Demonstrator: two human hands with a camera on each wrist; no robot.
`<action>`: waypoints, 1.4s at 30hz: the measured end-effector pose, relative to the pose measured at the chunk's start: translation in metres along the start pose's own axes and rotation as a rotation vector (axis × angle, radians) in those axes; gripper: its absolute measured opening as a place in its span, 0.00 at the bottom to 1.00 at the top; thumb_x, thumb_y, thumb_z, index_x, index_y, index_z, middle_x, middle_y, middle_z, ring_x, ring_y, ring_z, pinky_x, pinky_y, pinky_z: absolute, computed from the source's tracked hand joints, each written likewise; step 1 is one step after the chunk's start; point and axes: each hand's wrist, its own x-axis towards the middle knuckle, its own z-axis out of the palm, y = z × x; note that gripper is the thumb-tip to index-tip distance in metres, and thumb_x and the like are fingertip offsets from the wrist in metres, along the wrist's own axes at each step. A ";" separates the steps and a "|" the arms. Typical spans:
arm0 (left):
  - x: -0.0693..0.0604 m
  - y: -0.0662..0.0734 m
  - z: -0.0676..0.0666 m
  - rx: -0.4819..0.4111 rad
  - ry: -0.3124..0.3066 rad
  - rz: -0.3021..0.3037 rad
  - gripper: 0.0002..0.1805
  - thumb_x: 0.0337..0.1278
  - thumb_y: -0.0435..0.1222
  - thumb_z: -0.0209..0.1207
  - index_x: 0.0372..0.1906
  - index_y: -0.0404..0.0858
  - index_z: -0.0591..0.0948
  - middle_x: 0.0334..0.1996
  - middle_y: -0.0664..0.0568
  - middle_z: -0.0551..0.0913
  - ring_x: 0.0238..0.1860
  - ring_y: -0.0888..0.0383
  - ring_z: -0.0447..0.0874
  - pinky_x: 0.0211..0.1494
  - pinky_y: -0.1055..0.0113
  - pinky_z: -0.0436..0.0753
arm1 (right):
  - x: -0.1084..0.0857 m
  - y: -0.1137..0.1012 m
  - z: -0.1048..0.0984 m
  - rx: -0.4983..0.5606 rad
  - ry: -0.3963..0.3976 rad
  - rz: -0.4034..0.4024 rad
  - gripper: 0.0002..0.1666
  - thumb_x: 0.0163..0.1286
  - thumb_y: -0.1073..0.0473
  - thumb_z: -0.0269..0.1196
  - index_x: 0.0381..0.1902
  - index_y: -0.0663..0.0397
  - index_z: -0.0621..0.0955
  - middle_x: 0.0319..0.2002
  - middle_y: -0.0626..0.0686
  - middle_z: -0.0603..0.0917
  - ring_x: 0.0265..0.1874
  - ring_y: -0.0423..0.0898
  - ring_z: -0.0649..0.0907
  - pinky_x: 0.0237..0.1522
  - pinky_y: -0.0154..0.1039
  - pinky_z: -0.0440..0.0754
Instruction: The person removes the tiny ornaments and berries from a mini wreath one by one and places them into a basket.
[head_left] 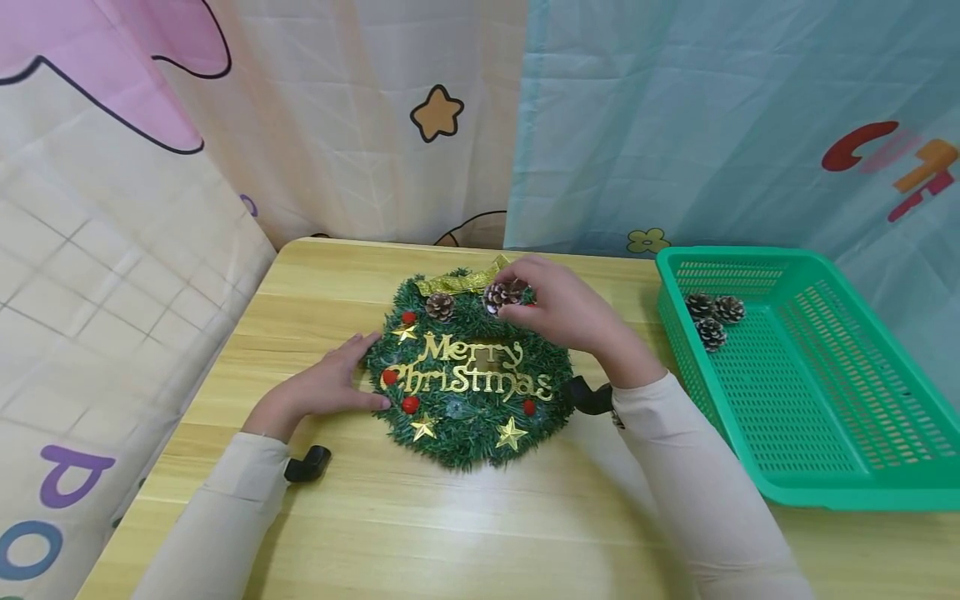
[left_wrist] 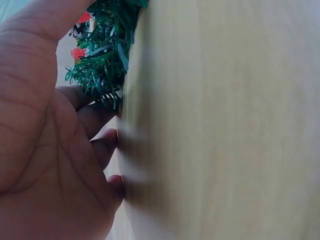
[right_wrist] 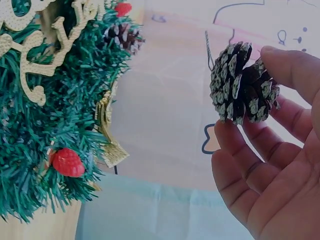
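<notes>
A green wreath (head_left: 465, 425) with gold "Merry Christmas" lettering, gold stars and red berries lies on the wooden table. My left hand (head_left: 326, 385) rests at its left edge, fingers spread and touching the greenery; the left wrist view shows the fingertips (left_wrist: 116, 185) on the tabletop. Over the wreath's upper right, my right hand (head_left: 558, 307) pinches a frosted pinecone (right_wrist: 240, 85) between thumb and fingers; the right wrist view shows it held apart from the greenery. Another pinecone (head_left: 440, 307) sits at the wreath's top, beside a gold ribbon (head_left: 457, 283).
A green plastic basket (head_left: 862, 498) stands on the right of the table, with several pinecones (head_left: 711, 333) in its left back corner. Printed curtains (head_left: 360, 125) hang behind the table and down the left side.
</notes>
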 end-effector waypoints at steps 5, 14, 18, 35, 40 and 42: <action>0.000 0.000 0.000 0.001 0.002 0.002 0.63 0.47 0.56 0.72 0.80 0.38 0.47 0.77 0.30 0.43 0.76 0.32 0.37 0.70 0.30 0.45 | -0.003 -0.001 -0.008 0.022 -0.011 0.001 0.20 0.67 0.59 0.69 0.55 0.56 0.80 0.50 0.51 0.78 0.49 0.47 0.78 0.51 0.49 0.78; 0.002 0.001 0.000 0.009 0.001 0.005 0.64 0.47 0.57 0.72 0.80 0.39 0.47 0.76 0.29 0.43 0.76 0.31 0.37 0.70 0.30 0.45 | -0.010 0.005 -0.018 0.023 -0.033 0.004 0.23 0.67 0.58 0.69 0.58 0.55 0.79 0.51 0.50 0.78 0.50 0.46 0.77 0.50 0.46 0.77; 0.002 0.000 0.001 0.009 -0.002 0.004 0.64 0.47 0.56 0.72 0.80 0.38 0.47 0.76 0.29 0.43 0.75 0.30 0.38 0.69 0.30 0.46 | -0.010 0.006 -0.019 0.000 -0.067 0.008 0.22 0.67 0.57 0.69 0.57 0.54 0.79 0.51 0.50 0.78 0.50 0.46 0.77 0.51 0.47 0.77; 0.002 -0.003 0.001 0.013 0.005 -0.003 0.64 0.47 0.58 0.72 0.80 0.40 0.47 0.77 0.30 0.43 0.75 0.30 0.40 0.69 0.29 0.46 | -0.013 0.008 -0.027 -0.108 -0.129 -0.003 0.22 0.68 0.54 0.68 0.57 0.54 0.80 0.52 0.51 0.79 0.51 0.48 0.78 0.52 0.48 0.76; 0.002 -0.003 0.001 0.015 0.009 0.000 0.64 0.46 0.59 0.72 0.80 0.40 0.47 0.77 0.30 0.42 0.75 0.30 0.39 0.69 0.29 0.44 | -0.016 0.012 -0.030 -0.114 -0.133 0.000 0.21 0.67 0.55 0.68 0.56 0.54 0.80 0.51 0.50 0.79 0.50 0.47 0.78 0.51 0.47 0.76; 0.002 -0.004 0.001 0.017 0.008 -0.004 0.64 0.45 0.59 0.72 0.80 0.41 0.47 0.77 0.30 0.42 0.75 0.31 0.38 0.69 0.29 0.44 | -0.018 0.014 -0.031 -0.118 -0.136 0.000 0.21 0.67 0.55 0.68 0.56 0.54 0.80 0.51 0.50 0.79 0.50 0.48 0.78 0.52 0.48 0.76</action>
